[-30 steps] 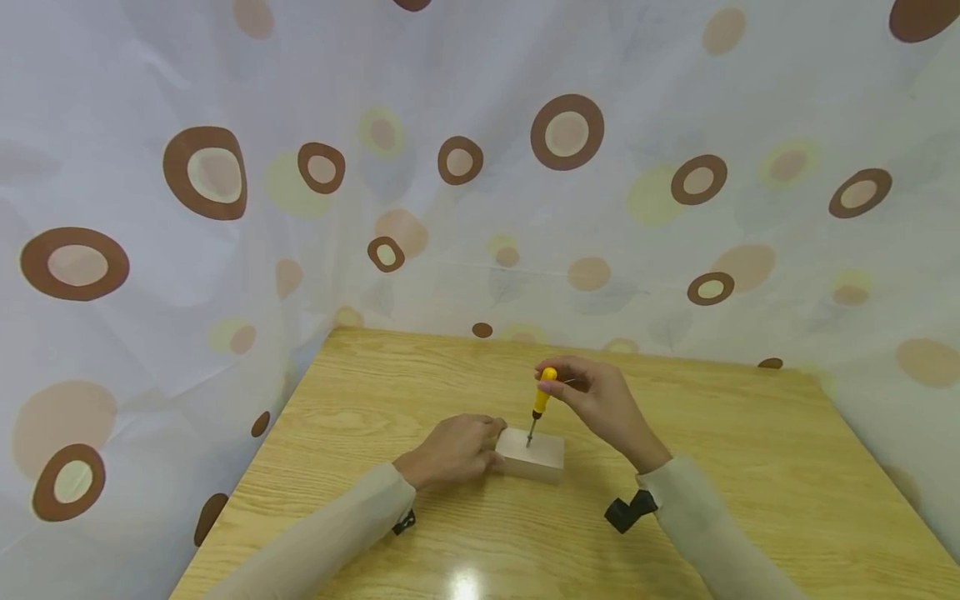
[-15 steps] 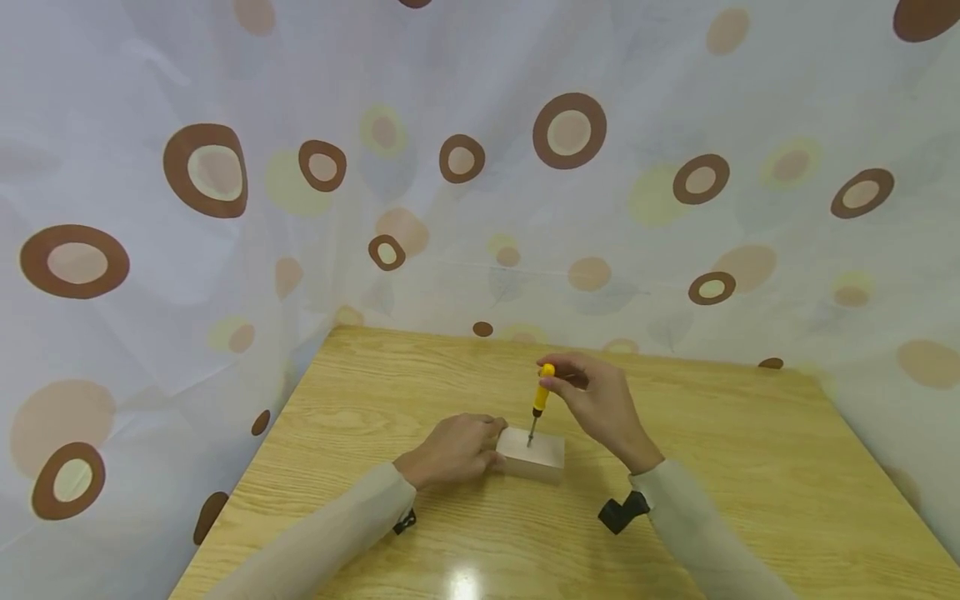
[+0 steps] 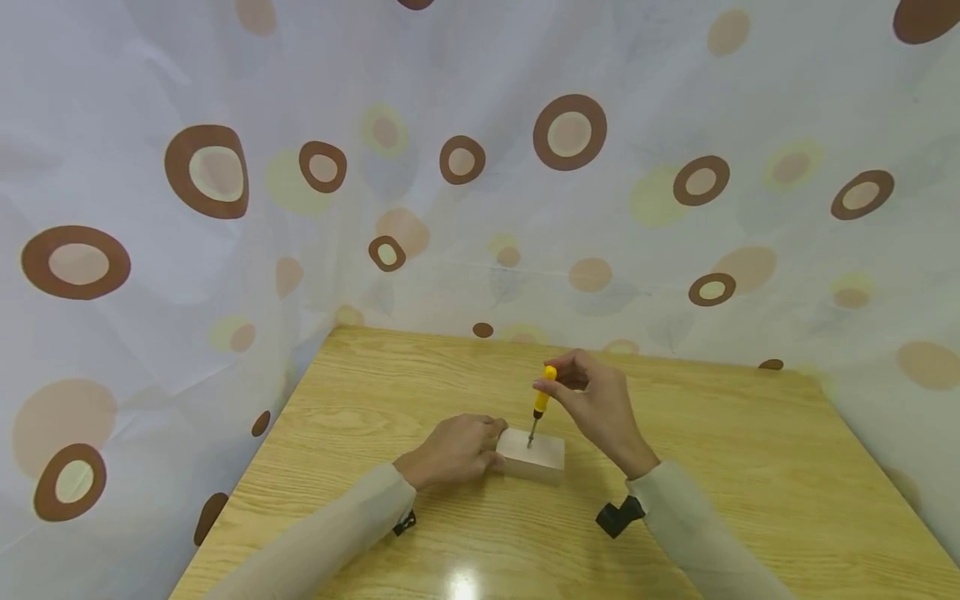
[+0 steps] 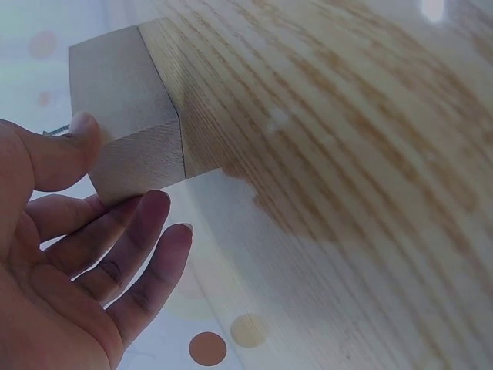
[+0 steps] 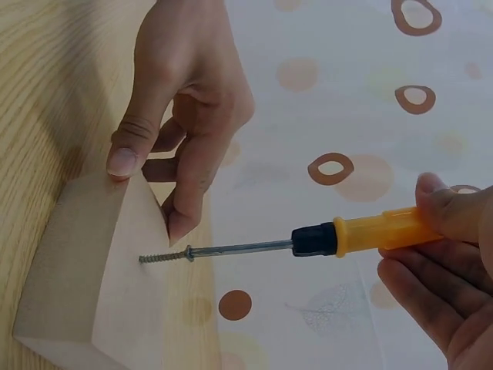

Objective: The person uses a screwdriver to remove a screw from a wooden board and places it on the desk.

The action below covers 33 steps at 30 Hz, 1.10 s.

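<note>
head: left hand (image 3: pixel 457 450) part-closed, pinching block (image 3: pixel 532 469) by its end on worktop (image 3: pixel 765 450); right hand (image 3: pixel 600 408) half-curled, pinching yellow screwdriver (image 3: pixel 542 402). left wrist: end-only hold, so block could twist under torque. right wrist: screw (image 5: pixel 165 257) stands well proud; any screwdriver tilt might slip the tip.

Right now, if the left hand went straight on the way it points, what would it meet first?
The block: the left hand already grips its end, so going on would probably push it rightwards. Depth beyond it is hard to judge.
</note>
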Motion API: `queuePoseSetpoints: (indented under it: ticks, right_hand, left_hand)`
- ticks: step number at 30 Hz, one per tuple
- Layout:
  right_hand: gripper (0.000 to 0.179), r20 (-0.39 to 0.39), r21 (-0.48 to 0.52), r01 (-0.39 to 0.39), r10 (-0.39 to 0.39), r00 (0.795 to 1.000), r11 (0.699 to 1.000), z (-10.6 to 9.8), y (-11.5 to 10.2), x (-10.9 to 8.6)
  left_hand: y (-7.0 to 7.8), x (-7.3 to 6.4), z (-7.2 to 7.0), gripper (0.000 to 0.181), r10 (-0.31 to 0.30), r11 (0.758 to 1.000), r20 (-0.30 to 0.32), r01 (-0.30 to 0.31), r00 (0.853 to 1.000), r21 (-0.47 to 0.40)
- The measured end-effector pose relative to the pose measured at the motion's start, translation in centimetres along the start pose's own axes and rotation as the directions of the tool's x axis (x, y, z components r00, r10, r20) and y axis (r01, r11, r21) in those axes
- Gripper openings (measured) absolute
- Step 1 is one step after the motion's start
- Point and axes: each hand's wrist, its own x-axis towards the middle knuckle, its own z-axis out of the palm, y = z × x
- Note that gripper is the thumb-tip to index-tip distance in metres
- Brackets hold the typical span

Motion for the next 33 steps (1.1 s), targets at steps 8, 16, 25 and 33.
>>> queuePoseSetpoints:
  ticks: [8,16,25,33]
  right_hand:
    - [0.026,0.173,0.139,0.019,-0.043,0.984,0.990,-0.5,-0.2,0.4]
    - [0.028,0.079,0.015,-0.019,0.018,0.997,1.000,-0.3,-0.1,-0.1]
    - [0.021,0.174,0.074,0.007,-0.019,0.985,0.997,-1.1,-0.1,0.1]
    - [0.026,0.096,0.074,-0.086,0.079,0.992,0.994,-1.0,0.0,-0.2]
  left_hand:
    - [0.1,0.1,-0.1,0.050,0.009,1.000,-0.004,-0.009,1.000,0.010]
    - [0.1,-0.1,0.3,0.051,-0.006,1.000,0.006,0.006,1.000,0.017]
    - [0.2,-0.1,0.2,0.050,0.004,1.000,-0.001,-0.004,1.000,0.020]
    - [0.1,0.0,-0.1,0.049,0.023,0.999,-0.013,-0.022,1.000,0.039]
